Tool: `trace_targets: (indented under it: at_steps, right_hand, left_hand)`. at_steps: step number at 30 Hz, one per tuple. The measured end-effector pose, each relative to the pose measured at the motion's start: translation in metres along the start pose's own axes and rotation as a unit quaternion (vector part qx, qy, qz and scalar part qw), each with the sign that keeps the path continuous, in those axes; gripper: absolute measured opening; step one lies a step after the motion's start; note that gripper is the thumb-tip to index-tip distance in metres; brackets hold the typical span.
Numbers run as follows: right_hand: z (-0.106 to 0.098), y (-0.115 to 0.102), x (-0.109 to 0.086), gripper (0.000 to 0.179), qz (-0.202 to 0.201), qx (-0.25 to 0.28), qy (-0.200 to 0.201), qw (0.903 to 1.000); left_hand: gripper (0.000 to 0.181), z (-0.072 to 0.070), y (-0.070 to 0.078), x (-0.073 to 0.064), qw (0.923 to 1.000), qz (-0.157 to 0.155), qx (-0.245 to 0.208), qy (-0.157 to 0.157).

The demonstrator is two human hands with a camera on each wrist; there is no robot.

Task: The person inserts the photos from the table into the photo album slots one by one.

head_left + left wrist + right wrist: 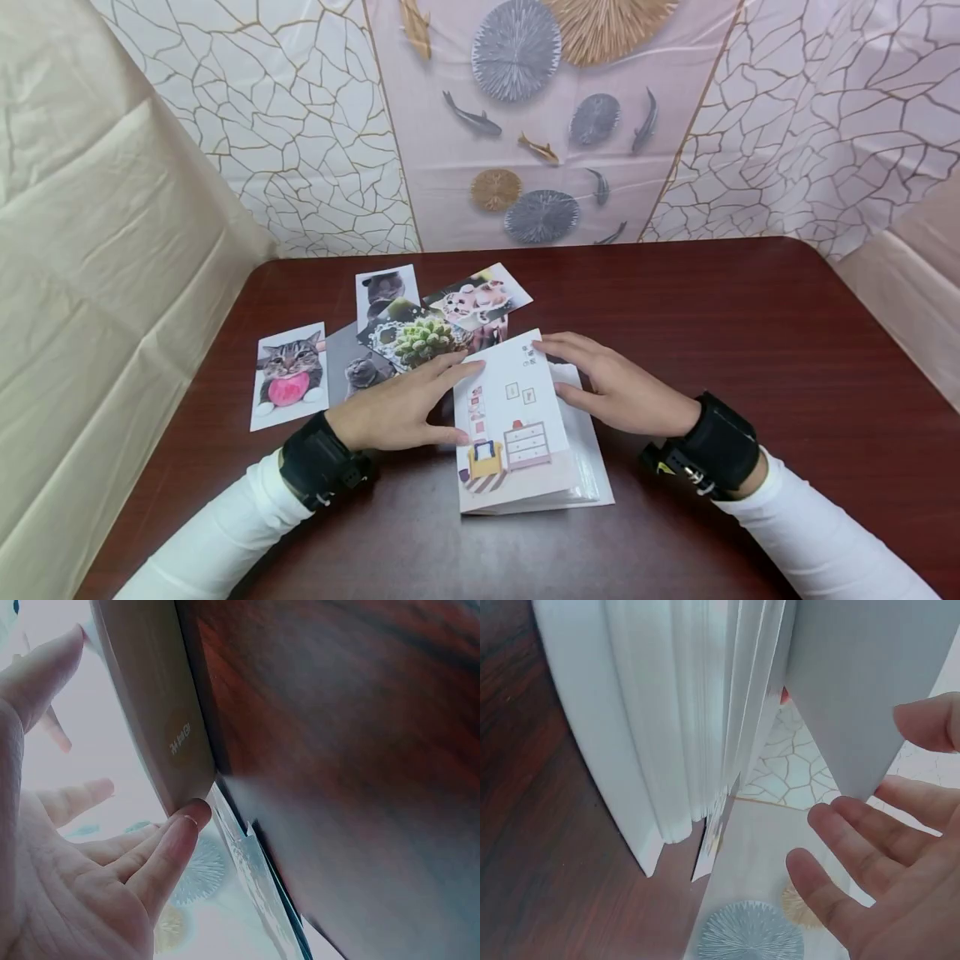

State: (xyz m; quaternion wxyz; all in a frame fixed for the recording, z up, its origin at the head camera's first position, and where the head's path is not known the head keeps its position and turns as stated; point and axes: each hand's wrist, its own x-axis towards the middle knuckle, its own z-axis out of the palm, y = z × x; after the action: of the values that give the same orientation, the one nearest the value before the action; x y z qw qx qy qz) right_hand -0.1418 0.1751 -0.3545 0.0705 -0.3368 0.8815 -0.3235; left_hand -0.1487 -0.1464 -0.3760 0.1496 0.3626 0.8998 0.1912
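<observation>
A photo album with a white cover and printed furniture drawings stands partly open on the table. Its cover is lifted at an angle over the clear-sleeved pages. My left hand touches the album's left side with spread, fairly straight fingers; the tan spine lies by its thumb and fingertips. At the cover's upper right, my right hand has its fingertips against the free edge. The cover's grey inner face shows beside those extended fingers.
Left of the album lie loose photo prints: a cat with a pink heart, a succulent, a grey cat and others overlapping behind. The dark red wooden table meets a patterned cloth backdrop.
</observation>
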Motion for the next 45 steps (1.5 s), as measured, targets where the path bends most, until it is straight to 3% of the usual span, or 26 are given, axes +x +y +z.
trace_targets:
  at_steps: [14,22,26,36,45]
  right_hand:
    - [0.004,-0.011,-0.003,0.065,-0.032,0.017,0.012,0.9993]
    - [0.007,-0.022,-0.006,0.083,-0.037,0.024,-0.011,0.999]
    - [0.008,-0.027,-0.007,0.089,-0.037,0.028,-0.025,0.9986]
    - [0.011,-0.031,-0.007,0.091,-0.068,0.021,-0.045,0.9964]
    - [0.013,-0.026,-0.005,0.089,-0.07,0.006,-0.034,0.997]
  left_hand:
    - [0.099,0.0,-0.001,-0.002,0.9993,0.015,-0.021,0.027]
    - [0.099,-0.002,0.0,-0.002,0.9971,0.033,-0.047,0.049]
    - [0.102,-0.002,0.001,-0.002,0.9945,0.038,-0.084,0.051]
    - [0.093,-0.004,0.002,-0.001,0.9843,0.032,-0.162,0.061]
    - [0.082,-0.005,0.001,0.0,0.9815,0.014,-0.178,0.068]
